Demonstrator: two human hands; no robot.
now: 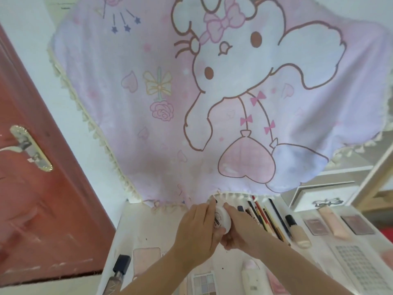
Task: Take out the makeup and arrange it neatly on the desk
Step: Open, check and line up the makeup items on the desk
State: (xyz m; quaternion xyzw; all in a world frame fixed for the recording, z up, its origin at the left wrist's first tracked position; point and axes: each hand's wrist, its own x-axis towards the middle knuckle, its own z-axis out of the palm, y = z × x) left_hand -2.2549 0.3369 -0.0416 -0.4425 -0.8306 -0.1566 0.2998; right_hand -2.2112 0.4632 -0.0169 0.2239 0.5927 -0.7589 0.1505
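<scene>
Makeup already lay across the bench (pixel 131 226): a palette (pixel 146 259) at left, pencils (pixel 265 220) and a foundation bottle (pixel 297 233) at right. Between them, the left hand (pixel 195 233) and right hand (pixel 240 233) each kept a curled grip on a white jar (pixel 222 219), raised near the bench's far edge. Placing seemed underway; next it needed a free gap in the row.

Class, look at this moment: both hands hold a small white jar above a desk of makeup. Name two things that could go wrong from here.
1. The white jar, held in both hands over the desk, might slip and drop.
2. The row of pencils lies close beside the right hand; setting the jar down could knock them askew.
</scene>
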